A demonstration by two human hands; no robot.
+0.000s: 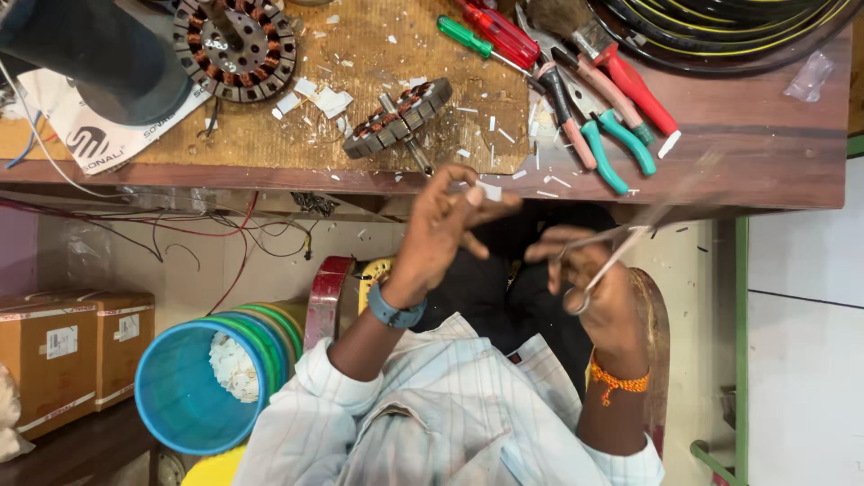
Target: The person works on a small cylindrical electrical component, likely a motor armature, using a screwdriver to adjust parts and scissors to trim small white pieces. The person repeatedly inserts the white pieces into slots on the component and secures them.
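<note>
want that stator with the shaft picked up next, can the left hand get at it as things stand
Probably yes: the left hand is just below the stator, nothing between them, though its fingers pinch a small white slip.

Two hands: left hand, right hand. One pair of scissors. Two wound motor cores: one far left, one at centre. Two screwdrivers: green, red. Two pliers: pink-handled, teal-handled. One brush. Two cardboard boxes. One blue bucket.

Shiny metal scissors glint; beside the copper-wound metal stator, matt white paper scraps litter the rough wooden counter; glossy plastic-handled pliers.
</note>
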